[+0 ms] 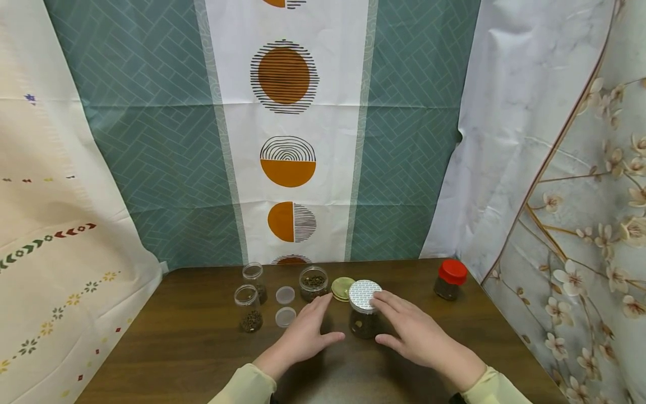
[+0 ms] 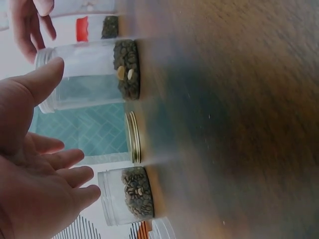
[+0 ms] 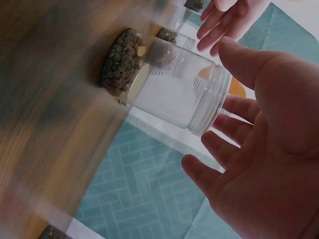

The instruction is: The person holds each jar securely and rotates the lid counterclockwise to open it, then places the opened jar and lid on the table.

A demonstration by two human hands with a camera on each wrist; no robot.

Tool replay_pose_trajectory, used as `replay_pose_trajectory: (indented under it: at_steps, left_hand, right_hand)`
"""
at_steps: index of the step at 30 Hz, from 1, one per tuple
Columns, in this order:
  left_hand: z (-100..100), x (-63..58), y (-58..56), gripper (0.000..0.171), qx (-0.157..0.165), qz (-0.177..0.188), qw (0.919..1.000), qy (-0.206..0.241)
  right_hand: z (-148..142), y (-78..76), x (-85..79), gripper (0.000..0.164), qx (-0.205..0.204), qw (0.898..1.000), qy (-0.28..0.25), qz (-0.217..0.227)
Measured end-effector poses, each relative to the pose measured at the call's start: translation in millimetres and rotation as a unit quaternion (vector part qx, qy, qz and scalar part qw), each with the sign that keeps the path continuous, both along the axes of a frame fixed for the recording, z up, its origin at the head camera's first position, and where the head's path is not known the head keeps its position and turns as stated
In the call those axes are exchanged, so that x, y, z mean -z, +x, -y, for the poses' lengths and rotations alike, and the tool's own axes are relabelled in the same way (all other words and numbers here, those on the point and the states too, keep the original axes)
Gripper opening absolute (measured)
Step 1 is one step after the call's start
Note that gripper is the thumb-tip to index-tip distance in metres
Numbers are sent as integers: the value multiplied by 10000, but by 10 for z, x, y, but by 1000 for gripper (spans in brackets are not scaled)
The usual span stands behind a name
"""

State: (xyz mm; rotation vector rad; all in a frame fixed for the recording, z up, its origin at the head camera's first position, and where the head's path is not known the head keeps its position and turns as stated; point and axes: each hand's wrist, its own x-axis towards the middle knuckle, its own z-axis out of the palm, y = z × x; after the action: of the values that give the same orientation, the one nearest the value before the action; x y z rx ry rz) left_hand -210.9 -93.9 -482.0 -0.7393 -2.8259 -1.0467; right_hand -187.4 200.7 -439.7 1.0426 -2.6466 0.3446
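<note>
Between the left hand [image 1: 303, 335] and the right hand [image 1: 416, 334], a tall clear jar [image 1: 362, 325] with a white top seal [image 1: 365, 294] stands upright on the brown table [image 1: 187, 320], its long axis vertical. The right hand is the nearer: its fingers and thumb are apart, close about the rim from the right side, the fingertips overlapping the seal in the head view; whether they touch cannot be told. To the right of the left fingers, across a visible gap, lies the same jar; those fingers and thumb, also apart, hold nothing. Just beyond the left fingertips: gold lids [image 1: 343, 287] and a shorter jar of dark pellets [image 1: 313, 284].
</note>
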Motion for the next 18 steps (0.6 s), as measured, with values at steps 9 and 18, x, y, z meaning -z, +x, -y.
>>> replay_pose_trajectory:
  at_steps: [9, 18]
  left_hand:
    - [26, 13, 69, 98, 29, 122, 9998, 143]
    - [144, 23, 138, 100, -48, 294, 9988, 380]
  right_hand:
    - [97, 90, 31, 72, -213, 9997, 10, -129]
    - [202, 129, 40, 74, -371, 9992, 6, -121]
